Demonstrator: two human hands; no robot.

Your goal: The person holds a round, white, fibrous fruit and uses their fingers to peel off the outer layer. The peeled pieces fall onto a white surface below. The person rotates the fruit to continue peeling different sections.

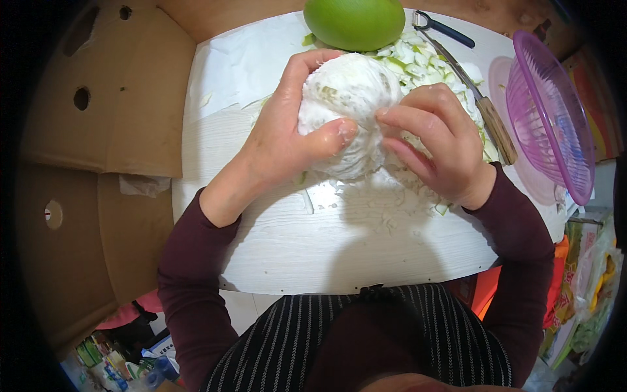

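While both hands grip it, the peeled white pomelo [349, 104] sits over the middle of the white tabletop [294, 242], toward the far edge. Cardboard box [98, 98] stands off the left edge. Pink plastic colander [552, 111] tilts at the right edge. Whole green pomelo [354, 23] at the far edge, touching the pile of rind scraps [418, 62]. Left hand [287, 137] clamped on the fruit's left side, thumb across the front. Right hand [434, 140] clamped on its right side, fingertips dug in. Wooden-handled knife [480, 104] lies between scraps and colander; peeler [441, 27] near the far right corner.
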